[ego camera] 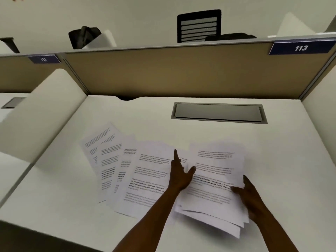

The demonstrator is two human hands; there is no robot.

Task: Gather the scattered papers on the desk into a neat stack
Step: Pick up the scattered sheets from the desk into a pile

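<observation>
Study carrel, white desk (pixel 181 131) closed in by a tan partition (pixel 163 73) numbered 113; a grey cable hatch (pixel 218 112) is set into the desktop and serves as landmark here.

The gathered bundle (pixel 216 180) of printed sheets lies nearer the person than the hatch and almost directly below it, edges uneven, lower corners fanned out. The right hand (pixel 251 195) holds it at its right edge, thumb on top and fingers underneath, clamped on the sheets. The left hand (pixel 180 175) rests at the bundle's left edge, fingers spread apart, forefinger stretched out over the neighbouring sheet, gripping nothing that I can see.

Loose sheets (pixel 127 170) are fanned across the desk below and to the left of the hatch, overlapping one another, the nearest touching or tucked under the bundle (which of the two I cannot tell).

Judgement: collecting is mid-way; part of the paper is gathered, the fan not yet. The next move calls for the left hand to slide the nearest loose sheet onto or under the bundle, working leftward, then squaring the edges against the desk.

Outward: an office chair (pixel 199 26) stands beyond the partition.
</observation>
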